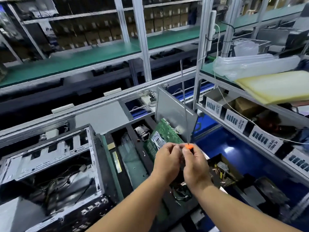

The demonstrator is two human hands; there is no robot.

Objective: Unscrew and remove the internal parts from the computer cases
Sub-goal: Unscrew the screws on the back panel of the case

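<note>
An opened computer case (50, 173) lies at the lower left, with loose cables inside. My left hand (167, 158) and my right hand (194, 166) are raised together in the middle of the view, right of the case. My right hand grips a dark tool with an orange end (189, 146); a thin cord (184, 101) runs up from it. My left hand's fingertips pinch at the same spot beside the orange end. What lies between the palms is hidden. A green motherboard (164, 134) leans behind the hands.
A grey metal panel (173, 106) stands behind the motherboard. A black bin of cables and parts (222, 171) sits to the right on a blue surface (234, 146). Labelled bins (237, 123) line the right-hand shelf, with yellow foam (274, 86) and plastic bags (250, 64) above.
</note>
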